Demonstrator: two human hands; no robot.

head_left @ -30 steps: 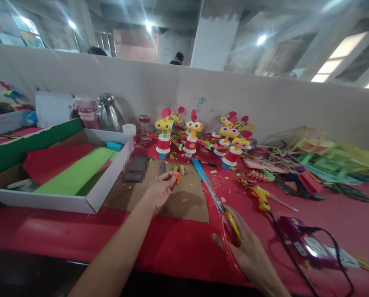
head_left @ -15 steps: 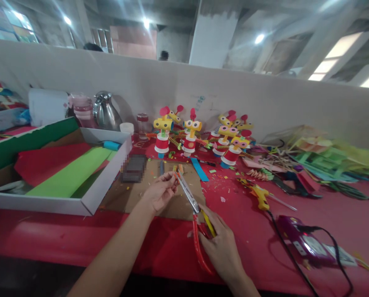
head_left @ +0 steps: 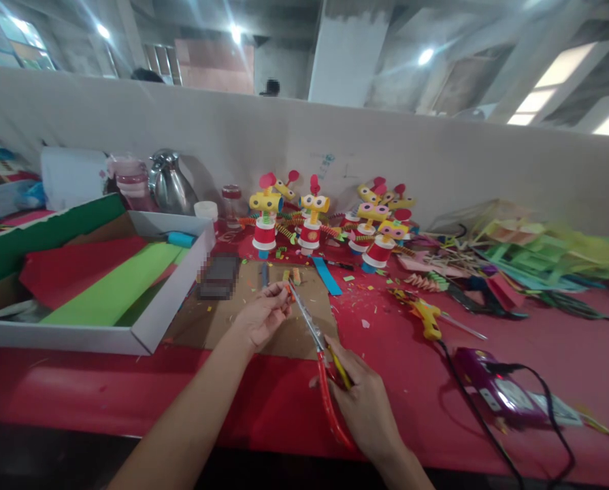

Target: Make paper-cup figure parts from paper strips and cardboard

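My right hand [head_left: 363,398] is closed around the red and yellow handles of a pair of scissors [head_left: 311,327], whose blades point up and left. My left hand [head_left: 264,314] pinches a small orange piece of paper [head_left: 288,290], right at the tips of the blades. Its exact shape is mostly hidden by my fingers. Both hands are above a brown cardboard sheet [head_left: 222,333] scattered with paper scraps. Just beyond my left fingers lies a small folded paper strip [head_left: 297,275], and a flat blue strip [head_left: 327,275] rests at the sheet's far right edge.
Several paper-cup figures [head_left: 311,224] stand along the wall. A white box [head_left: 182,286] with coloured paper is at left. To the right lie a yellow glue gun [head_left: 427,318], a purple power strip [head_left: 503,391] with black cables and a heap of paper pieces [head_left: 554,245].
The scissor blades look narrower and more closed together at the orange paper piece. Both hands stay nearly in place, while the whole view has shifted slightly.
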